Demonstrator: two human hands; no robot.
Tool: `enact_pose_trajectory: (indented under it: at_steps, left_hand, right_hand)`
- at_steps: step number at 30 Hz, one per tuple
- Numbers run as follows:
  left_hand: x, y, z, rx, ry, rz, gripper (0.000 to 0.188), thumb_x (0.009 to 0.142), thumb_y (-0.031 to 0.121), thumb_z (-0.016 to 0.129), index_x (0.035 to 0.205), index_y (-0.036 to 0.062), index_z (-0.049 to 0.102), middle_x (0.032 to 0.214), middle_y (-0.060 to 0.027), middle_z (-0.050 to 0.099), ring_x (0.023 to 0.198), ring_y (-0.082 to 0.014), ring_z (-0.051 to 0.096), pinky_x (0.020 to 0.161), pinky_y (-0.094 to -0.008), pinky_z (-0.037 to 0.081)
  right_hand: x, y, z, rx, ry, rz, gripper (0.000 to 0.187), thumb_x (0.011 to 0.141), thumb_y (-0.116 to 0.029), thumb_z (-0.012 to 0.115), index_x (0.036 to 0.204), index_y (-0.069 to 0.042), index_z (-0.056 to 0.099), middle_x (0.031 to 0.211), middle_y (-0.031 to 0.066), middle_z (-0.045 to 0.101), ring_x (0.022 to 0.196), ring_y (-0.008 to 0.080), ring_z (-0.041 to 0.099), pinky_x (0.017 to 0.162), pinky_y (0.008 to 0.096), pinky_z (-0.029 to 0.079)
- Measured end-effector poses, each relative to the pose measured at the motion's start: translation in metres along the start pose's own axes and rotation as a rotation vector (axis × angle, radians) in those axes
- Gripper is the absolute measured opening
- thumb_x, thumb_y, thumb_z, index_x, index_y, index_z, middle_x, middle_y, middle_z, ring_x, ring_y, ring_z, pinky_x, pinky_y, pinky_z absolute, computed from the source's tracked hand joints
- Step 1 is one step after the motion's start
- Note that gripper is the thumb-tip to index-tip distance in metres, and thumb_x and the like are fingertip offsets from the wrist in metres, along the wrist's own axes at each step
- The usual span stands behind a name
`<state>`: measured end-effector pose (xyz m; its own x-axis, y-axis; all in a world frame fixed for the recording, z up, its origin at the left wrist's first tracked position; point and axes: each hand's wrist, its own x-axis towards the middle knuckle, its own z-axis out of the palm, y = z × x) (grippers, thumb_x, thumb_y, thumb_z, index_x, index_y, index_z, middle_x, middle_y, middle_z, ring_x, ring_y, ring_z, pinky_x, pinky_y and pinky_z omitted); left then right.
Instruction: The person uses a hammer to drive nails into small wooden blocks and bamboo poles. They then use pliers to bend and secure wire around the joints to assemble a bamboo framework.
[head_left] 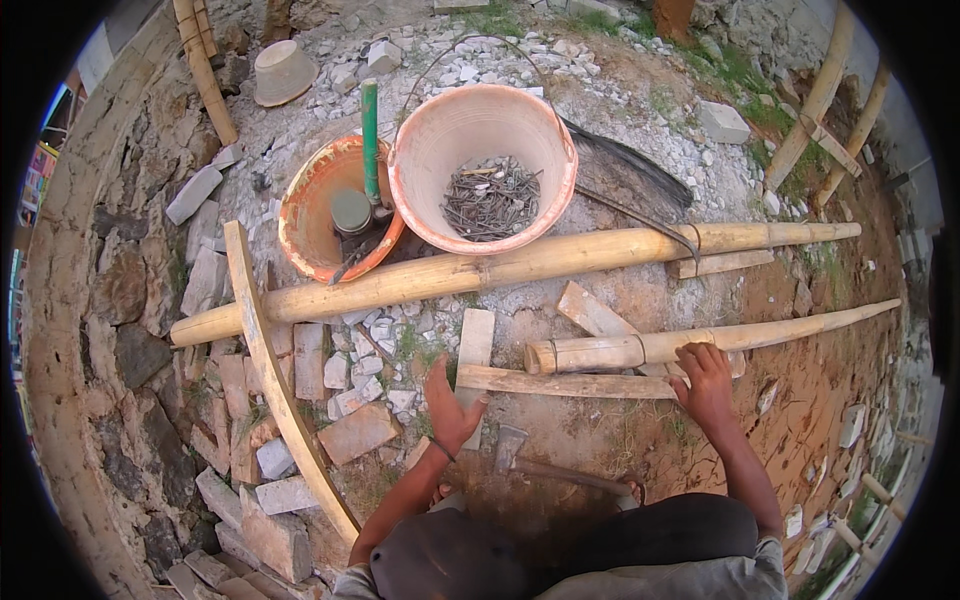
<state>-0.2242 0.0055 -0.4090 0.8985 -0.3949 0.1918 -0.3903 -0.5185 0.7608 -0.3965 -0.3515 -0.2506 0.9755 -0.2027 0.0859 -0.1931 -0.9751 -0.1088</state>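
Observation:
My left hand (450, 410) is open, its fingers and thumb apart, just off the left end of a flat wooden strip (570, 382). That strip lies crosswise in front of me, beside a short bamboo pole (620, 350). At the strip's right end is my right hand (710, 392), thumb apart from the fingers. Its fingertips reach the bamboo pole and its thumb is by the strip; I cannot tell how firmly they touch. A hammer (510, 450) with a long handle lies on the ground between my feet.
A longer bamboo pole (430, 278) stretches across beyond. Behind it stand a pale bucket (410, 180) of nails and an orange bucket (295, 215) holding a green-handled tool (370, 140). A long wooden batten (265, 360) leans at left, near loose bricks (360, 433) and a stone wall (140, 350).

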Motion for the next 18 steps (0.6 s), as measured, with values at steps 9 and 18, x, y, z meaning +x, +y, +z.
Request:
enact_pose_trajectory:
  at_steps: [9,18]
  left_hand:
    - [0.079,0.033,0.033,0.365,-0.249,0.027,0.053,0.087,0.028,0.063,0.131,0.0043,0.045,0.137,-0.0145,0.044,0.132,-0.0338,0.037,0.109,-0.0546,0.026]
    - [0.083,0.027,0.044,0.468,-0.4,-0.084,0.063,0.092,0.034,0.055,0.144,0.0066,0.034,0.148,-0.0182,0.034,0.139,-0.0366,0.028,0.109,-0.0605,0.025]
  right_hand:
    - [0.267,-0.084,-0.037,0.079,0.146,-0.528,0.022,0.077,-0.012,0.071,0.096,-0.003,0.066,0.098,0.0109,0.064,0.092,0.0284,0.062,0.079,0.0405,0.05]
    - [0.438,-0.144,0.119,-0.13,-0.4,-0.578,0.024,0.085,-0.009,0.058,0.106,-0.013,0.069,0.105,0.0076,0.067,0.103,0.0291,0.062,0.087,0.0426,0.051]
